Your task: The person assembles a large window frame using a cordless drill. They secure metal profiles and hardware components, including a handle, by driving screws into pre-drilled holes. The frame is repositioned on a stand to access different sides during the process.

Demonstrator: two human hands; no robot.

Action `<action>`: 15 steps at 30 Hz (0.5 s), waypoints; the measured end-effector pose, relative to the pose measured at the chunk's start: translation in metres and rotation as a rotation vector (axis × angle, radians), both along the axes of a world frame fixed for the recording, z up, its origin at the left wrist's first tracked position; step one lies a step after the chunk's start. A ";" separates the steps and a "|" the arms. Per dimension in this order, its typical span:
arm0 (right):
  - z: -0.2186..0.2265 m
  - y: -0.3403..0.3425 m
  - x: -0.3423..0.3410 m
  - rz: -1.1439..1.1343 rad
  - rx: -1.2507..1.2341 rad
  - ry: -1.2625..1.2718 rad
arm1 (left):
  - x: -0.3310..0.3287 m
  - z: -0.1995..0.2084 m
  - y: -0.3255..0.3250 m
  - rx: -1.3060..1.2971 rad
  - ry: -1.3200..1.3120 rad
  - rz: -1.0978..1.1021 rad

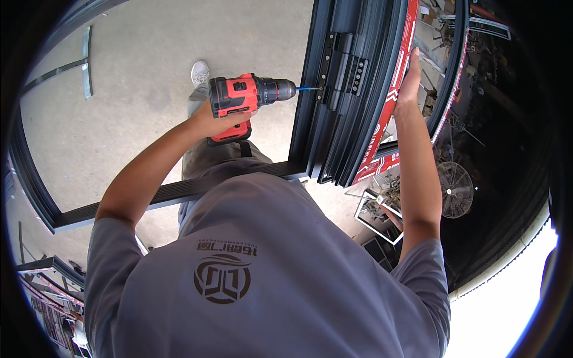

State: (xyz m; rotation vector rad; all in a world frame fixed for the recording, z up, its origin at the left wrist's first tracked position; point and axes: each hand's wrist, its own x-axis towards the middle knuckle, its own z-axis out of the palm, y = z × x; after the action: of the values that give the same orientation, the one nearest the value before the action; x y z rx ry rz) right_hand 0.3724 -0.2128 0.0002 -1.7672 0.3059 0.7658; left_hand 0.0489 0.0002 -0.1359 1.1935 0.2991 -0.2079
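My left hand (230,121) is wrapped round the grip of a red and black cordless drill (242,86), held level. From its chuck a thin blue bit (306,89) reaches right, its tip at the lower left plate of a black hinge (340,71). Several screws or holes show along both hinge plates. The hinge joins a dark metal frame (307,119) to a dark panel edge (373,77) with red printed film (388,101). Flat against the outer side of that film lies my right hand (408,86), fingers stretched upward and partly hidden by the edge.
A lower frame bar (173,192) crosses in front of my body. Loose metal bars (87,62) lie on the concrete floor (149,48) at the far left. At right are a round fan (455,190) and a small white frame (379,218). More frames (57,265) stand lower left.
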 end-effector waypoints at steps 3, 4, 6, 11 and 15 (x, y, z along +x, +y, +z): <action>-0.003 -0.003 0.001 -0.027 -0.021 0.000 | 0.003 0.002 0.012 0.150 0.039 -0.081; -0.005 -0.005 0.002 -0.037 -0.035 -0.011 | 0.006 0.003 0.019 0.168 0.103 -0.134; -0.008 -0.014 0.004 -0.069 0.033 -0.022 | 0.009 0.010 0.022 0.121 0.137 -0.108; -0.003 -0.044 0.009 -0.190 0.147 0.043 | 0.009 0.029 0.020 0.134 0.083 -0.049; 0.037 -0.086 -0.004 -0.274 0.324 -0.019 | 0.004 0.030 0.025 -0.081 0.154 -0.073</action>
State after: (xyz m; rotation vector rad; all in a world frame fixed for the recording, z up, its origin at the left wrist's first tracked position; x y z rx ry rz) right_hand 0.3684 -0.2992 0.0370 -1.3926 0.3795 0.5658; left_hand 0.0524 0.0250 -0.1061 1.1112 0.3788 -0.3733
